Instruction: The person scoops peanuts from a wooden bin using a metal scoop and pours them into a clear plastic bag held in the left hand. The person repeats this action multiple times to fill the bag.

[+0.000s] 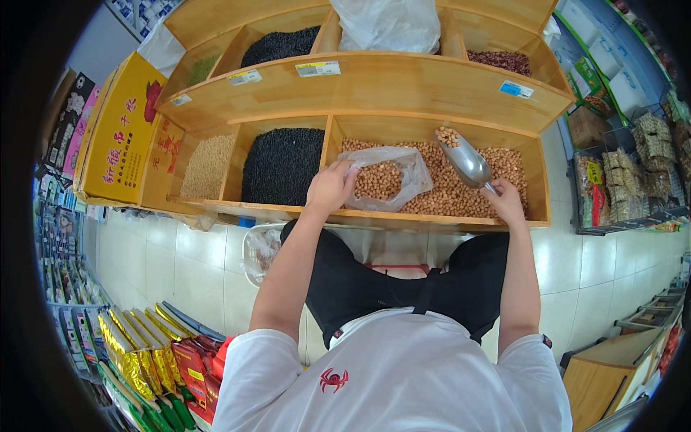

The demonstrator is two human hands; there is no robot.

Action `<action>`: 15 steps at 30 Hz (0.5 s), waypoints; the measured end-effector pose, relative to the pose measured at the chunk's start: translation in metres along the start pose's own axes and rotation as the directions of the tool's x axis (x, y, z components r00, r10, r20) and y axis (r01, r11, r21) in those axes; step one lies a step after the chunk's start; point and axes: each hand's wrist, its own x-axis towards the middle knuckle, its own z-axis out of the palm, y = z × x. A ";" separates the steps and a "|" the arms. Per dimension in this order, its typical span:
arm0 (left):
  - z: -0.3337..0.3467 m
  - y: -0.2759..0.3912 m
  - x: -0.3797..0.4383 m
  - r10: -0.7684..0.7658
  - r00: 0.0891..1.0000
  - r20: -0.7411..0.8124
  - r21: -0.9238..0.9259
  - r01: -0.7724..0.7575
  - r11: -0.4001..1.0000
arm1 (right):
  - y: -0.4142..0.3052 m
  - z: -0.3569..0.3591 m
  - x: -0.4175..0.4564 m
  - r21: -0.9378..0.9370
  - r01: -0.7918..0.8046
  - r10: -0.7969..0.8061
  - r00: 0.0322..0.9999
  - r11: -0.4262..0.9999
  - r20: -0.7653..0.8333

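My left hand [332, 186] grips the left rim of a clear plastic bag [415, 164], whose mouth is spread wide. Brown chickpea-like legumes [376, 181] show inside it. The bag rests in a wooden bin compartment on a bed of the same legumes [448, 200]. At the right, my right hand [506, 201] holds the handle of a metal scoop [468, 161]. The scoop slants up and left above the bed, apart from the bag, with a few legumes [448, 137] at its tip.
Left of this compartment lie black beans [283, 167] and pale grains [209, 164]. A higher wooden tier [367, 81] rises behind, with a white plastic bag [386, 24] on it. A yellow carton [119, 129] stands at the left, a rack of packaged goods [621, 183] at the right.
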 end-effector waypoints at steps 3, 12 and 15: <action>0.002 -0.002 -0.002 -0.001 1.000 -0.008 0.001 0.001 1.000 | -0.021 -0.002 -0.011 0.042 0.041 -0.040 0.999 0.998 -0.017; 0.004 -0.007 -0.002 0.019 1.000 -0.003 0.014 -0.019 1.000 | -0.147 -0.023 -0.057 -0.386 0.144 -0.153 0.988 0.911 0.007; 0.003 -0.004 -0.001 0.033 0.999 -0.024 -0.001 -0.033 0.999 | -0.183 -0.012 -0.066 -0.634 0.165 -0.167 0.984 0.756 0.057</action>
